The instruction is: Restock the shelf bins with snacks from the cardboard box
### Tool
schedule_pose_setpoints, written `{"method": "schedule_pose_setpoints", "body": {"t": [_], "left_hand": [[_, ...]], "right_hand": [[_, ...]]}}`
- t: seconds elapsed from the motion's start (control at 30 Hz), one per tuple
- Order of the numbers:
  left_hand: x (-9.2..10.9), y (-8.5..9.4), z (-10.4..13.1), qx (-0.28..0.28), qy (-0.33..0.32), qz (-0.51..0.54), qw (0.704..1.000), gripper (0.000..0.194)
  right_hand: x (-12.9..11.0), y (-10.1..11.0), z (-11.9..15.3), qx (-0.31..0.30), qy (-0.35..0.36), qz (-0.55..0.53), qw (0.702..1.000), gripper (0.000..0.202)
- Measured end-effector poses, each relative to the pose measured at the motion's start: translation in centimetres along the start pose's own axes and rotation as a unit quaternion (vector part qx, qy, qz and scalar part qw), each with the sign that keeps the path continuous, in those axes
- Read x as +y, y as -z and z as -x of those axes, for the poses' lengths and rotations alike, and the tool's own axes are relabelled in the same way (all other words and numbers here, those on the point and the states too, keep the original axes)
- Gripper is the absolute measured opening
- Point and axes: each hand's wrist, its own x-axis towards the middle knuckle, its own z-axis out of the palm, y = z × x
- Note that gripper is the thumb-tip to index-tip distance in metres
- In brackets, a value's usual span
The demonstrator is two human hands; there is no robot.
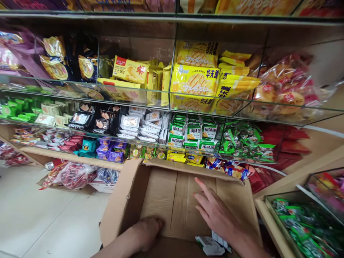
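A cardboard box point(185, 200) with raised flaps stands before me. My left hand point(147, 229) is inside its left part, the fingers curled down and closed; whatever they hold, if anything, is hidden. Over the right side of the box, my right hand point(215, 211) is open, fingers apart and forefinger stretched out, holding nothing. Just below the right hand, a small white-and-green snack packet point(209, 246) lies in the box, with another pale packet point(220, 240) partly behind the wrist.
Glass-fronted shelves rise behind the box. They hold green-and-white packets point(193, 130), yellow waffle packs point(195, 80), silver-white packets point(130, 123) and purple packets point(111, 148). A bin of green-wrapped sweets point(301, 222) stands at right. Bagged goods point(76, 175) rest by the tiled floor point(64, 215).
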Motion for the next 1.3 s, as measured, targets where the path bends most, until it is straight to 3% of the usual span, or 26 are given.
{"method": "schedule_pose_setpoints", "body": {"t": [0.1,0.23,0.37,0.43,0.5,0.57,0.63,0.67,0.73,0.77,0.8,0.9,1.0,1.17,1.3], "left_hand": [[-0.6,0.2,-0.2,0.028,-0.014,0.025,0.999,0.034],[-1.2,0.7,-0.8,0.076,-0.044,0.122,0.989,0.034],[-0.9,1.5,-1.7,0.109,-0.039,0.224,0.968,0.03],[-0.6,2.0,-2.2,0.122,-0.045,0.263,0.956,0.03],[0.0,2.5,-2.6,0.126,-0.056,0.299,0.944,0.027],[0.9,3.0,-2.9,0.133,-0.072,0.346,0.926,0.025],[2.1,3.3,-3.0,0.168,-0.084,0.449,0.874,0.026],[2.7,3.5,-3.0,0.194,-0.086,0.531,0.821,0.028],[3.9,3.6,-2.9,0.216,-0.084,0.668,0.707,0.036],[4.4,3.6,-2.8,0.21,-0.087,0.709,0.668,0.039],[4.8,3.6,-2.7,0.197,-0.093,0.727,0.652,0.041],[5.4,3.8,-2.3,0.176,-0.101,0.729,0.653,0.043],[5.4,4.0,-2.1,0.184,-0.098,0.735,0.645,0.043],[5.4,4.0,-2.2,0.214,-0.129,0.729,0.637,0.036],[5.4,3.5,-2.1,0.237,-0.169,0.718,0.632,0.044]], "right_hand": [[0.8,-2.8,3.5,-0.002,-0.067,-0.014,0.998,0.03],[0.5,-5.0,5.2,-0.047,-0.116,-0.105,0.987,0.025],[-1.4,-6.9,4.2,-0.04,-0.162,-0.233,0.958,0.026],[-2.2,-8.1,3.2,-0.037,-0.196,-0.284,0.938,0.038],[-2.8,-9.0,2.2,-0.033,-0.224,-0.349,0.909,0.052],[-3.2,-9.3,1.4,-0.023,-0.252,-0.432,0.866,0.048],[-3.4,-8.7,0.6,0.002,-0.278,-0.487,0.828,0.038],[-3.5,-8.2,0.2,0.022,-0.288,-0.491,0.822,0.038],[-3.7,-6.8,-0.5,0.07,-0.298,-0.46,0.834,0.038],[-3.7,-6.2,-0.7,0.092,-0.299,-0.435,0.845,0.038],[-3.8,-5.7,-0.9,0.11,-0.301,-0.411,0.854,0.038],[-3.9,-4.8,-1.2,0.141,-0.315,-0.372,0.862,0.042],[-3.9,-4.8,-1.1,0.136,-0.324,-0.39,0.851,0.045],[-4.0,-5.1,-0.7,0.138,-0.241,-0.409,0.869,0.037],[-3.9,-5.2,-0.3,0.153,-0.225,-0.47,0.839,0.03]]}}
